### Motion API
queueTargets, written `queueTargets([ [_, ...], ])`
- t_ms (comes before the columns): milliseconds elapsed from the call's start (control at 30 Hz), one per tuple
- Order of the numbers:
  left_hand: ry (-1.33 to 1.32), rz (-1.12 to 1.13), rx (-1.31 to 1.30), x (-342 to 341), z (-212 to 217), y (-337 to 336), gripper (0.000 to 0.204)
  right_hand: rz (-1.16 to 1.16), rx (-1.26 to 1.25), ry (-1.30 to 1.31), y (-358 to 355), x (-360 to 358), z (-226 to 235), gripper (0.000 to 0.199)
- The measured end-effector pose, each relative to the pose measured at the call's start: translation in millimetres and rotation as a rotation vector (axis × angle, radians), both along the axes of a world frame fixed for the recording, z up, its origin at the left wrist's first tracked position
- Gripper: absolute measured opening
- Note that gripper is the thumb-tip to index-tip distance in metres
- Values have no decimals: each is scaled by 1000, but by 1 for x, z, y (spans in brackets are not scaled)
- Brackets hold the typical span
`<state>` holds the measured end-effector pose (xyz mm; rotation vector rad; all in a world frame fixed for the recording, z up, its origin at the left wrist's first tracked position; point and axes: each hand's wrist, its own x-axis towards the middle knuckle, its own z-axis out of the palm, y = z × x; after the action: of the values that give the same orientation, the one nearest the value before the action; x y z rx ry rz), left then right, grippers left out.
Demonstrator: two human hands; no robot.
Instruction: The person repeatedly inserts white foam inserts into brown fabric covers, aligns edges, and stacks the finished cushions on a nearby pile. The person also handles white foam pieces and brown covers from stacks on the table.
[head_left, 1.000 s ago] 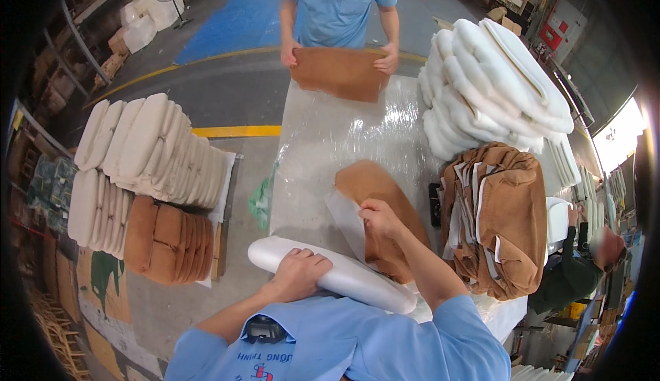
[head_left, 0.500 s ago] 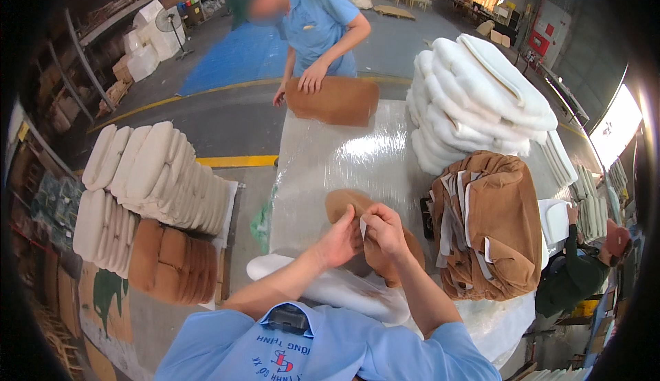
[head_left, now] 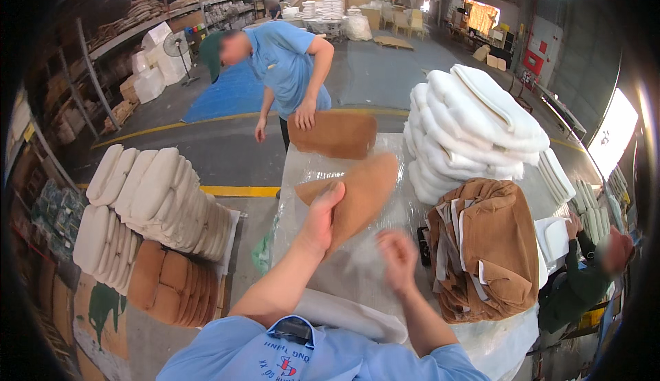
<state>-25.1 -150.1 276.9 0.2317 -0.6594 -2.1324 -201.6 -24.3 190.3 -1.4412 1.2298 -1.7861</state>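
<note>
Head view, clock positions taken from the brown fabric cover [head_left: 368,195] in the person's grasp. This cover was held up over the plastic-covered table [head_left: 302,166]. The left hand [head_left: 322,219] was clamped on it, thumb uppermost. The right hand [head_left: 399,256] hung apart from it at about 5 o'clock, fingers curled and blurred; whether they pinched anything could not be told.

Progress, as judged: the cover in hand appeared at an early stage, folded over and limp, with a white pad [head_left: 350,316] lying separate at 6 o'clock, partly behind the forearm and shirt. Filled-looking brown cushions [head_left: 172,285] were stacked at 8 o'clock and pale cushions [head_left: 165,188] at 9, apparently done. Loose brown covers [head_left: 502,236] were heaped at 4 o'clock and white padding [head_left: 474,133] was piled at 2, apparently outstanding. Towards 12 o'clock, a co-worker [head_left: 289,58] rested one hand on a brown piece [head_left: 340,137] at the table's far end.

Containers: a clear-wrapped bundle [head_left: 55,219] stood at 9 o'clock, beyond the pale cushions; its dark contents could not be identified. Whether the held cover contained anything was not visible.
</note>
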Motion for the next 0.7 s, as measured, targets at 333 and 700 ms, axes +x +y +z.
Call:
queueTargets([
  [333, 64, -87, 28, 24, 1, 48, 52, 252, 99, -357, -44, -58, -21, 24],
  [700, 115, -276, -142, 30, 7, 61, 54, 359, 292, -317, -7, -86, -10, 28],
])
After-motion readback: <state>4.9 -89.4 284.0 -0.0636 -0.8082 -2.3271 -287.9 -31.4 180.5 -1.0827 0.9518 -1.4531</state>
